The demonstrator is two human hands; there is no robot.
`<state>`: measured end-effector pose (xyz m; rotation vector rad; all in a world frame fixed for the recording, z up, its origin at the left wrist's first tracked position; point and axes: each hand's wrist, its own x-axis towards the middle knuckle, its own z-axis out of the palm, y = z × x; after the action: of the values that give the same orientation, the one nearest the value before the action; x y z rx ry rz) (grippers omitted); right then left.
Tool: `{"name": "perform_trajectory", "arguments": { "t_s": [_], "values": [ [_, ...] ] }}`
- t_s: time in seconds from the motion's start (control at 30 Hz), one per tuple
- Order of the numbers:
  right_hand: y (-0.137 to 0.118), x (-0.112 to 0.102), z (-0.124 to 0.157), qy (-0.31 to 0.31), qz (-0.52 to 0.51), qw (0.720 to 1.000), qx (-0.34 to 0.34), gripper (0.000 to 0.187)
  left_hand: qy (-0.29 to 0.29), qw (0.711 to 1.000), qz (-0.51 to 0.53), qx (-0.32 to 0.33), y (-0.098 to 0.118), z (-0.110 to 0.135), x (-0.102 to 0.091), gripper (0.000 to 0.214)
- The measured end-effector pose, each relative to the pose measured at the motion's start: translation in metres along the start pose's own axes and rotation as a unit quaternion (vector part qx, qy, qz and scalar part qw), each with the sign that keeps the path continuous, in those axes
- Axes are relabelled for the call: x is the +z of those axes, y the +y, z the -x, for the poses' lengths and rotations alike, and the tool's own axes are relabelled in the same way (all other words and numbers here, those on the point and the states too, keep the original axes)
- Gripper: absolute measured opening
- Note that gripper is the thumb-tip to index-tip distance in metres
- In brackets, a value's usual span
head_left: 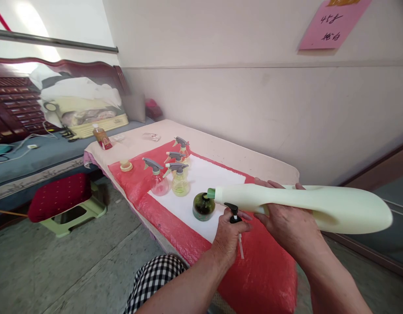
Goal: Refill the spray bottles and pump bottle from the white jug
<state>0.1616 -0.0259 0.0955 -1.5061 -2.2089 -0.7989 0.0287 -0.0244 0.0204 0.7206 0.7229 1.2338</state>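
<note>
My right hand (288,220) grips a large pale green jug (348,208) tipped on its side. Its green spout (211,192) points left, at the mouth of a round dark green glass bottle (204,208). Whether liquid flows is too small to tell. Between the fingers of my left hand (228,235) is a black pump head (234,213), its clear dip tube hanging down. The green bottle stands upright on a white sheet (217,168). Left of it are several spray bottles with grey trigger heads, among them a pink one (160,184) and a yellow one (180,185).
Red plastic film (253,266) covers much of the table beneath the white sheet. A cream lid (125,165) and an amber bottle (102,137) are at the far left. A red-topped stool (62,196) is on the floor. The wall (253,113) runs behind the table.
</note>
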Motion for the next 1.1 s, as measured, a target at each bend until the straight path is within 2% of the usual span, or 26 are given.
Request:
{"name": "perform_trajectory", "arguments": {
  "t_s": [0.3,0.57,1.1],
  "values": [
    [-0.0002,-0.0015,-0.0001,0.0,0.01,1.0,0.0,0.06,0.002,1.0,0.005,-0.004,-0.0005,0.0003,0.0,0.014],
    [-0.0004,-0.0029,-0.0011,0.002,0.013,1.0,-0.009,0.051,-0.001,1.0,0.007,-0.005,-0.0002,0.0014,0.0005,0.015],
    [-0.0018,-0.0048,-0.0007,-0.003,0.014,1.0,-0.002,0.054,-0.007,1.0,0.007,-0.003,-0.0011,0.0015,-0.0002,0.016]
  ]
}}
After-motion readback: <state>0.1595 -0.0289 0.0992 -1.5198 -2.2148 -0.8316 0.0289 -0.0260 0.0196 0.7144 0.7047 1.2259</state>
